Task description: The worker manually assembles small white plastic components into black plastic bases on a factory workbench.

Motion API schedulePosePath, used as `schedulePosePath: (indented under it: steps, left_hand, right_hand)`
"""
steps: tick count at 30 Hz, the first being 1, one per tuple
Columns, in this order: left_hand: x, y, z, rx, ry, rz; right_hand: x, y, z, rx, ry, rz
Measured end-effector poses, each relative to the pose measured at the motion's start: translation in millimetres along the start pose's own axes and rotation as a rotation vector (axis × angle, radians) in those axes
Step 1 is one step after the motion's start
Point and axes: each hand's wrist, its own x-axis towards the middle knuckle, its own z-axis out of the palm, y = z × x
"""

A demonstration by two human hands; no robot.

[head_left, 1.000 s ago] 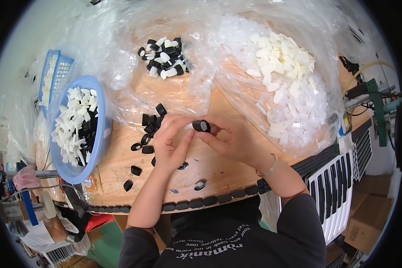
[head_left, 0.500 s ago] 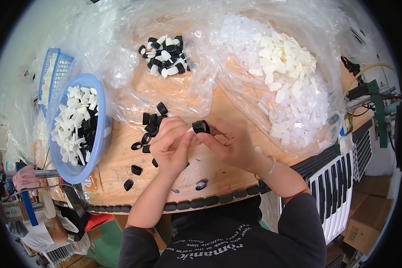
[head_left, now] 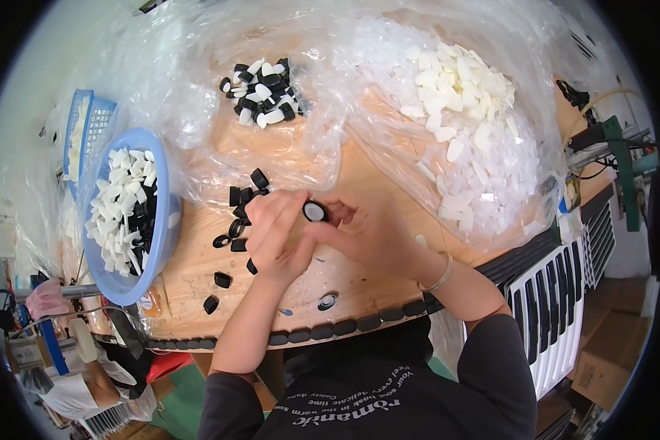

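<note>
The black cap (head_left: 315,212) sits above the table (head_left: 370,176), the right hand (head_left: 367,238) clamped on it; the left hand (head_left: 275,231) meets its left side, grip hidden. It looks light, stiff and slightly slippery (probably plastic), best pinched by its side wall. The blue basin (head_left: 167,227) holds white pieces (head_left: 117,198) and black parts (head_left: 145,220); the blue basket (head_left: 101,123), pale pieces (head_left: 74,147)

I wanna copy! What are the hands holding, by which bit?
A round black piece with a pale centre, between the left hand and right hand, seemingly by its sides; exact contact is partly hidden.
</note>
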Motion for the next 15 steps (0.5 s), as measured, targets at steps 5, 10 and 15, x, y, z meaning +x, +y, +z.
schedulePosePath:
  steps: [5,10,15]
  left_hand:
    - [-2,-1,2,-0.032,-0.047,-0.026]
    - [-1,0,3,-0.051,-0.04,-0.003]
    - [-1,3,2,-0.003,-0.036,0.044]
  right_hand:
    - [1,7,0,0.264,-0.077,0.169]
    - [2,18,5,0.399,-0.112,0.252]
    - [-2,25,15,0.474,-0.074,0.225]
